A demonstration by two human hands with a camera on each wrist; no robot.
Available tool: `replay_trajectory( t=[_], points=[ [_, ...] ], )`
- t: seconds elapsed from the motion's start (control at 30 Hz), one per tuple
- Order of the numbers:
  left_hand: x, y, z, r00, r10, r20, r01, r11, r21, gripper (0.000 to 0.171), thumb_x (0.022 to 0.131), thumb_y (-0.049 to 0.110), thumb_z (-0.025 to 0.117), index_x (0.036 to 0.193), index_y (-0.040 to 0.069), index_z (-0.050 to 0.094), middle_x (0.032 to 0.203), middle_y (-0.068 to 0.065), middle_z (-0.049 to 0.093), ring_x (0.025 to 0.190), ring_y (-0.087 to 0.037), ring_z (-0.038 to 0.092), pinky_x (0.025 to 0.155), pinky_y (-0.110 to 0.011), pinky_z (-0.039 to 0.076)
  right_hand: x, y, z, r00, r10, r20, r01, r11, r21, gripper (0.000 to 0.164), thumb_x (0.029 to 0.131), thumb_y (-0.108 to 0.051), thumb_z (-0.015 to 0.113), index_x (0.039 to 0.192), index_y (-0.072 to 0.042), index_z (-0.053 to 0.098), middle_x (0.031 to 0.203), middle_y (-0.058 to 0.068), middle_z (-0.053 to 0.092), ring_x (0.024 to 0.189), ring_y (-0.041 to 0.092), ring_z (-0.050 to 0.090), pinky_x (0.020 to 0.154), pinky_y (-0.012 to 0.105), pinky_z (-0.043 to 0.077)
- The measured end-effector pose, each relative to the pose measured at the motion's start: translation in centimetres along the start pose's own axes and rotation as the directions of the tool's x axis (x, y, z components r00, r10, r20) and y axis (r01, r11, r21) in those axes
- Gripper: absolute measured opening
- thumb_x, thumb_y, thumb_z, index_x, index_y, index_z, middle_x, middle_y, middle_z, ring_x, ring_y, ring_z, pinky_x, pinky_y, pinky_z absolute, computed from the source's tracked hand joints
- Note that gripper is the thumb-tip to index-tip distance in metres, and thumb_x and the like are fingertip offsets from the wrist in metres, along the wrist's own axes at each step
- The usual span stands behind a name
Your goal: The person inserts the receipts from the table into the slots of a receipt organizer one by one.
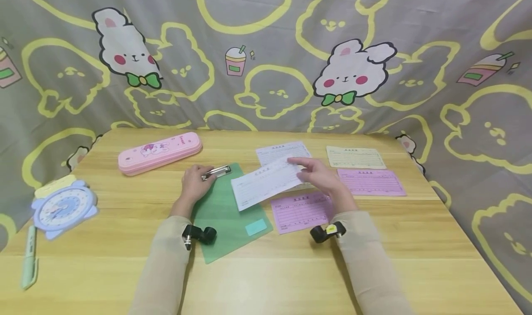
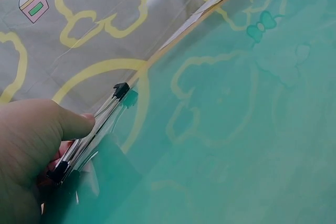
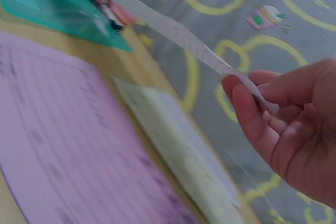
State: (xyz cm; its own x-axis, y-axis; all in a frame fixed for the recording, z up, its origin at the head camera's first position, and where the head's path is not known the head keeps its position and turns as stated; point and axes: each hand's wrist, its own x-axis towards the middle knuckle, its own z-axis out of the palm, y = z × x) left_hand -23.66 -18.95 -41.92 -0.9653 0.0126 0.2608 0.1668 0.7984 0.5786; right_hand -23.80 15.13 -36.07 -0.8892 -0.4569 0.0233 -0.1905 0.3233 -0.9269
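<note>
A green translucent clipboard (image 1: 226,218) lies at a slant on the wooden table, with a metal clip (image 1: 218,172) along its top edge. My left hand (image 1: 195,183) holds that clip; in the left wrist view the thumb bears on the clip (image 2: 89,135) with fingers behind it. Between thumb and fingers, my right hand (image 1: 322,176) pinches the end of a white printed slip (image 1: 266,183). The slip reaches over the clipboard's right side, and the right wrist view shows the raised slip (image 3: 168,27) nearly edge-on.
Right of the clipboard lie a pink slip (image 1: 299,213), a white slip (image 1: 282,149), a pale yellow slip (image 1: 355,158) and another pink slip (image 1: 371,183). At left are a pink pencil case (image 1: 160,153), a blue clock-shaped item (image 1: 64,206) and a green highlighter (image 1: 30,259). Patterned cloth (image 1: 266,51) hangs behind.
</note>
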Motion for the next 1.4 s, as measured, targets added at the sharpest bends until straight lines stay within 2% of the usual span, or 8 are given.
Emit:
replay_trajectory(
  t=[0.17,0.33,0.53,0.67,0.83,0.9,1.13,1.4],
  points=[
    [0.0,0.3,-0.1,1.000,-0.019,0.005,0.019,1.000,-0.004,0.034,0.081,0.018,0.058,0.110,-0.001,0.057,0.105,-0.021,0.049,0.096,-0.035,0.039,0.082,-0.047,0.025,1.9,0.2,2.5,0.999,-0.022,0.041,0.023,0.999,-0.022,0.046,0.078,0.006,0.050,0.122,-0.004,0.048,0.123,0.013,0.045,0.056,0.022,0.049,0.056,0.035,0.044],
    [0.0,0.4,-0.2,1.000,-0.016,0.014,0.016,1.000,0.006,0.034,0.082,0.019,0.056,0.111,0.000,0.057,0.107,-0.020,0.049,0.097,-0.035,0.039,0.082,-0.046,0.025,3.4,0.1,4.8,0.997,-0.033,0.067,0.034,0.999,-0.013,0.046,0.073,0.010,0.048,0.118,0.000,0.050,0.122,0.016,0.045,0.061,0.012,0.053,0.050,0.023,0.040],
    [0.0,0.6,-0.4,0.999,-0.020,0.036,0.019,0.999,0.047,0.036,0.083,0.020,0.055,0.113,0.001,0.055,0.107,-0.020,0.048,0.097,-0.034,0.039,0.082,-0.046,0.025,4.9,-0.5,7.4,0.997,0.059,0.051,-0.057,0.998,-0.028,0.050,0.070,0.012,0.047,0.117,-0.005,0.053,0.116,0.012,0.051,0.062,0.011,0.052,0.045,0.021,0.036],
    [0.0,0.7,-0.6,0.999,-0.026,0.046,0.023,0.997,0.072,0.037,0.083,0.021,0.054,0.114,0.002,0.055,0.108,-0.018,0.048,0.098,-0.034,0.039,0.082,-0.047,0.026,5.8,-0.4,9.0,0.995,0.100,0.031,-0.099,0.995,-0.020,0.048,0.072,0.011,0.048,0.115,-0.007,0.055,0.118,0.010,0.050,0.073,0.016,0.054,0.053,0.022,0.041],
    [0.1,0.7,-0.5,0.999,-0.004,0.043,0.000,0.995,0.102,0.037,0.082,0.022,0.054,0.113,0.001,0.056,0.106,-0.017,0.049,0.097,-0.034,0.040,0.080,-0.047,0.028,6.5,-0.3,10.6,0.992,0.123,-0.022,-0.123,0.992,-0.010,0.041,0.074,0.008,0.051,0.110,-0.008,0.059,0.122,0.009,0.047,0.108,0.020,0.044,0.083,0.029,0.039],
    [0.1,0.8,-0.5,0.999,0.010,0.039,-0.015,0.993,0.121,0.037,0.081,0.022,0.054,0.111,0.001,0.057,0.103,-0.016,0.050,0.096,-0.034,0.041,0.078,-0.047,0.029,6.7,-0.3,11.2,0.990,0.136,-0.040,-0.136,0.991,0.006,0.039,0.073,0.008,0.052,0.108,-0.007,0.059,0.121,0.010,0.048,0.110,0.023,0.043,0.086,0.032,0.037],
    [0.2,1.0,-0.4,0.998,0.043,0.044,-0.052,0.975,0.216,0.035,0.080,0.024,0.057,0.107,0.002,0.060,0.099,-0.016,0.051,0.091,-0.033,0.044,0.074,-0.047,0.033,7.1,-0.2,12.4,0.974,0.201,-0.104,-0.198,0.980,0.036,0.035,0.073,0.009,0.054,0.103,-0.006,0.062,0.115,0.010,0.050,0.096,0.022,0.050,0.079,0.030,0.041],
    [0.5,0.9,-0.4,0.996,0.052,0.077,-0.068,0.972,0.224,0.035,0.084,0.021,0.056,0.112,0.001,0.056,0.103,-0.015,0.050,0.094,-0.032,0.041,0.079,-0.045,0.031,7.3,-0.4,12.6,0.970,0.206,-0.126,-0.208,0.978,-0.002,0.033,0.074,0.006,0.055,0.103,-0.010,0.062,0.120,0.011,0.047,0.111,0.026,0.041,0.091,0.038,0.030]
  ],
)
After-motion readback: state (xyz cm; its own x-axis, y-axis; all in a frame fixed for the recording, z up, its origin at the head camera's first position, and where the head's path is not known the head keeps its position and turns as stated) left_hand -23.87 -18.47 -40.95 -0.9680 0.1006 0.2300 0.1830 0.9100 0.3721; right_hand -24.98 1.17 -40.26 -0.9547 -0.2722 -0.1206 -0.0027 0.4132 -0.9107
